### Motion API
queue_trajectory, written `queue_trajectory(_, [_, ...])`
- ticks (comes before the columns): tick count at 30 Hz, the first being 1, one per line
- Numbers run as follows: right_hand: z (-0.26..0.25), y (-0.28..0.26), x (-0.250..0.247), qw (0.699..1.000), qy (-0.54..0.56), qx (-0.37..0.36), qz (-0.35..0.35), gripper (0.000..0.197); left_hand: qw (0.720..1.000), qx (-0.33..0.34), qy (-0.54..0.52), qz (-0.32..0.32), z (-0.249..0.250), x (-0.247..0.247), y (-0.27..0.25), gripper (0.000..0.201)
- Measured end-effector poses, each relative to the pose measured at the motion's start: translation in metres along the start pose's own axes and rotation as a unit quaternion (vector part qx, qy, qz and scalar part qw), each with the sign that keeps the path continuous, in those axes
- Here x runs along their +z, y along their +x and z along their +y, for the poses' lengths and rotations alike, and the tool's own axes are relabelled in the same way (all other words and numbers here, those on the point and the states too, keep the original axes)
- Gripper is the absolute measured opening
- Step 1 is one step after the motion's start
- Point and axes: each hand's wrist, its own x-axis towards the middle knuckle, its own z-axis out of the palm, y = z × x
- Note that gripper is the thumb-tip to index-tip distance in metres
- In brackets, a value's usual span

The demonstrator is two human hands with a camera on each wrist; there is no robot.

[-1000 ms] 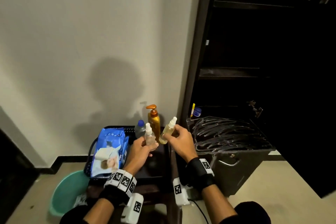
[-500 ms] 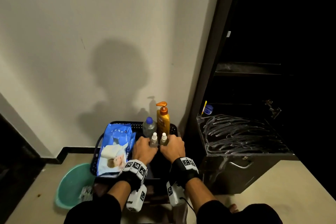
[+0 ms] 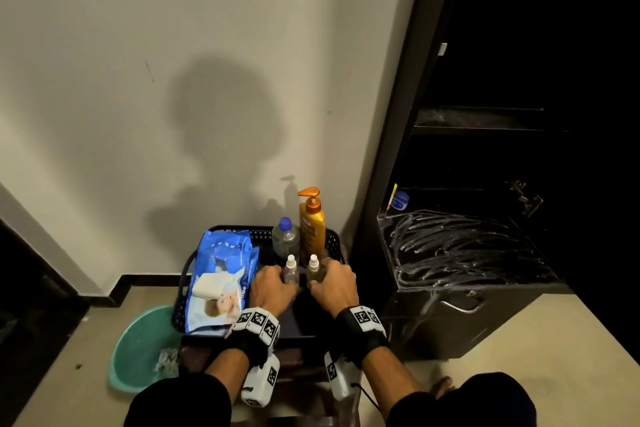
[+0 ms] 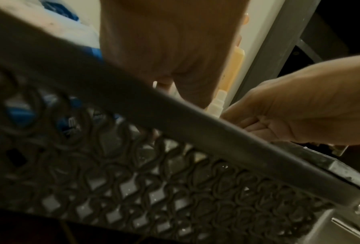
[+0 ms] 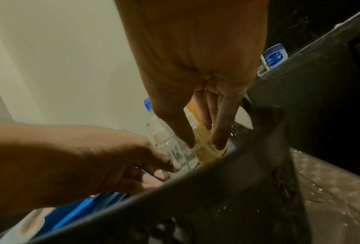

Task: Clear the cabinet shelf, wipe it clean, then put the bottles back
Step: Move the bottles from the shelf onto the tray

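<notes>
Two small spray bottles stand side by side in the black basket (image 3: 194,253). My left hand (image 3: 282,282) grips the clear one (image 3: 291,269). My right hand (image 3: 317,282) grips the yellowish one (image 3: 314,269). In the right wrist view the right hand (image 5: 204,142) has its thumb and fingers closed around the yellowish bottle (image 5: 206,155), low inside the basket. Behind them stand a clear bottle with a blue cap (image 3: 285,239) and an orange pump bottle (image 3: 311,225). The dark cabinet (image 3: 519,45) is open on the right, and its shelf (image 3: 478,118) looks bare.
A blue pack of wipes (image 3: 221,274) fills the basket's left half. A green basin (image 3: 138,347) sits on the floor at left. A dark metal box with a smeared top (image 3: 467,246) stands at the cabinet's foot, a small blue jar (image 3: 400,199) behind it. The wall is close behind the basket.
Both hands came down from chest height and set the two spray bottles upright in the basket in front of the taller bottles. The hands still hold them.
</notes>
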Motion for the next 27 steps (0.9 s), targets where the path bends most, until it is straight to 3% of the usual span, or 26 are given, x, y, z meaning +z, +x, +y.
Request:
queue_trajectory(4, [0.014,-0.011,-0.014,0.998,0.046,-0.009,0.031,0.047,0.999,-0.020,-0.028,0.023,0.005,-0.013,-0.022,0.020])
queue_trajectory(7, [0.029,-0.015,-0.041,0.994,0.079,-0.008,0.079,0.035,0.998,-0.002,-0.038,0.056,0.018,-0.016,-0.046,0.015])
queue_trajectory(12, [0.055,0.000,-0.096,0.977,0.116,0.032,0.177,0.026,0.989,0.130,-0.074,0.024,0.082,0.003,-0.072,0.012])
queue_trajectory(16, [0.076,0.030,-0.143,0.968,0.102,0.054,0.222,0.022,0.972,0.232,-0.011,0.013,0.159,0.025,-0.051,0.008])
queue_trajectory(21, [0.097,0.087,-0.187,0.981,0.057,0.066,0.175,0.036,0.958,0.280,0.059,0.028,0.238,0.050,0.000,0.036])
queue_trajectory(27, [0.099,0.146,-0.213,0.995,-0.002,0.006,0.104,0.055,0.938,0.272,0.208,0.055,0.273,0.079,0.048,0.060])
